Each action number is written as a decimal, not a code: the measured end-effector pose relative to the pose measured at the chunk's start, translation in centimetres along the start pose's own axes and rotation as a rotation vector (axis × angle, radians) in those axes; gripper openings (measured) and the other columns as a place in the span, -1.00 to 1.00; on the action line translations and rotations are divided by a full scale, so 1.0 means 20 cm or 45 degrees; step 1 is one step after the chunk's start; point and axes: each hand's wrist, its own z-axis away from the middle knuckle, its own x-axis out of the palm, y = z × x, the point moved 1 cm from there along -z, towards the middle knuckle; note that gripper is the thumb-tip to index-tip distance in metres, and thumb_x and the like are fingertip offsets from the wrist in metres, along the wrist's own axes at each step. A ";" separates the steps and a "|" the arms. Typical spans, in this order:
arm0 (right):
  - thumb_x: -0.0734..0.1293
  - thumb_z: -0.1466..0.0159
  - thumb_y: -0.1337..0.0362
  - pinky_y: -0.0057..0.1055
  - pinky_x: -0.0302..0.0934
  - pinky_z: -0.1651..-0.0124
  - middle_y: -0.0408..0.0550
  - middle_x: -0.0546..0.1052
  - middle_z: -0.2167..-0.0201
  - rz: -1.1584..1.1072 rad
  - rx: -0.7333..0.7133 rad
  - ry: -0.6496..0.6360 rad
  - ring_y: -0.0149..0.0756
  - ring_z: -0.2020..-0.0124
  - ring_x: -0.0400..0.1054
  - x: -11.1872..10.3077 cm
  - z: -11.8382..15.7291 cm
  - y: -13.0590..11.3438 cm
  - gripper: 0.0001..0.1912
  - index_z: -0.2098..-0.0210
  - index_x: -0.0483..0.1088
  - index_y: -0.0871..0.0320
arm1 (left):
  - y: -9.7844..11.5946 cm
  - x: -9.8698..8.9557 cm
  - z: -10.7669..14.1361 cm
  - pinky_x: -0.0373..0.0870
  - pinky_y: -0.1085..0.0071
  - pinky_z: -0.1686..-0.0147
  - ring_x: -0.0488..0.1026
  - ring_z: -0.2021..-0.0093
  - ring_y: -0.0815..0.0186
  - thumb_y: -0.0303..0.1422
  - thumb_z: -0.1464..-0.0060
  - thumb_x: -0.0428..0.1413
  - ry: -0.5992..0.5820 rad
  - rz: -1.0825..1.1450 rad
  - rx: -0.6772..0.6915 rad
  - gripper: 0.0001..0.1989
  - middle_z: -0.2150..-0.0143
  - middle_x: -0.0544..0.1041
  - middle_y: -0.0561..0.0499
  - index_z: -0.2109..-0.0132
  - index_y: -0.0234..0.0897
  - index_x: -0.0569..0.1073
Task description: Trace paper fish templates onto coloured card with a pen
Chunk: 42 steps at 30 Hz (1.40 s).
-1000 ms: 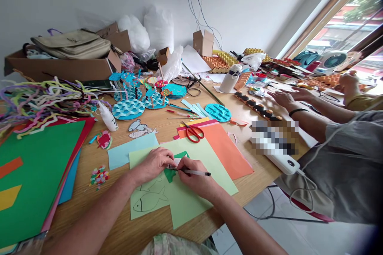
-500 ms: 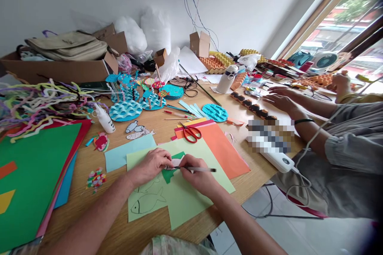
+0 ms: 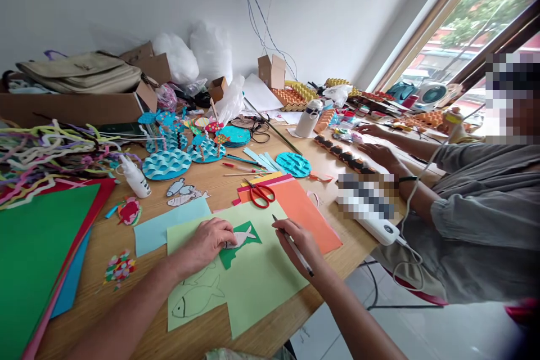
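My left hand [image 3: 207,241] presses a white paper fish cutout [image 3: 241,237] with its closed fingertips, covering the head end. Under the cutout lies a small dark green paper scrap [image 3: 228,259] with a ragged edge. Both rest on a large light green sheet [image 3: 270,287], which bears a fish outline [image 3: 199,299] drawn in black. To the right of the scrap, my right hand [image 3: 300,239] grips a black-tipped pen [image 3: 305,264], its tip raised and apart from the cutout. Red-handled scissors [image 3: 262,198] lie just beyond, open-bladed, on the coloured sheets.
An orange sheet [image 3: 306,216] and a light blue strip [image 3: 169,230] flank the work. A glue bottle [image 3: 135,179], blue wavy discs [image 3: 167,165] and pipe cleaners [image 3: 63,152] stand behind. A co-worker's hands [image 3: 375,152] and a white power strip [image 3: 371,219] are at right.
My right hand has drawn the pen away from the cutout to the right and turned it, tip now pointing away. The cutout's tail is now uncovered. The view has shifted slightly.
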 end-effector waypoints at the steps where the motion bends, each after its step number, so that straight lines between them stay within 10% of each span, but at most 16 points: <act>1: 0.10 -0.24 0.37 -0.42 0.20 0.31 -0.01 0.47 0.33 0.059 0.000 -0.053 -0.30 0.35 0.37 -0.01 0.00 0.02 -0.76 0.22 0.36 0.15 | 0.01 -0.01 0.00 0.22 0.41 0.18 0.33 0.20 0.29 -0.58 -0.06 0.00 -0.009 -0.009 -0.008 -0.75 0.26 0.47 0.04 0.31 -0.18 0.51; 10: 0.05 -0.15 0.56 -0.40 0.18 0.20 0.05 0.45 0.12 0.370 0.037 -0.467 -0.24 0.16 0.35 -0.12 -0.08 0.10 -0.53 0.04 0.34 0.16 | 0.10 -0.03 -0.03 0.23 0.31 0.13 0.29 0.10 0.18 -0.47 0.08 0.08 -0.088 -0.146 -0.233 -0.77 0.17 0.40 -0.05 0.19 -0.27 0.39; 26: 0.22 -0.18 0.40 -0.43 0.17 0.29 -0.03 0.43 0.18 0.261 0.067 -0.410 -0.29 0.23 0.34 0.00 -0.11 -0.04 -0.76 0.15 0.36 0.12 | 0.16 -0.04 -0.08 0.22 0.28 0.18 0.30 0.12 0.13 -0.58 0.10 -0.01 -0.219 -0.304 -0.426 -0.80 0.20 0.38 -0.09 0.26 -0.29 0.34; 33: 0.20 -0.18 0.42 -0.42 0.19 0.30 -0.03 0.42 0.19 0.146 0.095 -0.303 -0.32 0.28 0.35 0.03 -0.10 -0.04 -0.78 0.18 0.34 0.12 | 0.10 0.00 -0.03 0.25 0.43 0.38 0.38 0.34 0.30 -0.63 0.11 -0.09 -0.073 -0.051 -0.467 -0.75 0.38 0.38 0.07 0.28 -0.21 0.21; 42: 0.19 -0.19 0.33 -0.44 0.05 0.41 -0.05 0.44 0.25 0.476 0.456 -0.223 -0.26 0.30 0.34 -0.06 -0.05 0.08 -0.88 0.26 0.29 0.11 | -0.06 -0.28 0.00 0.28 0.48 0.51 0.39 0.42 0.33 -0.34 0.16 0.03 0.511 0.820 -0.548 -0.69 0.38 0.40 0.10 0.19 -0.20 0.17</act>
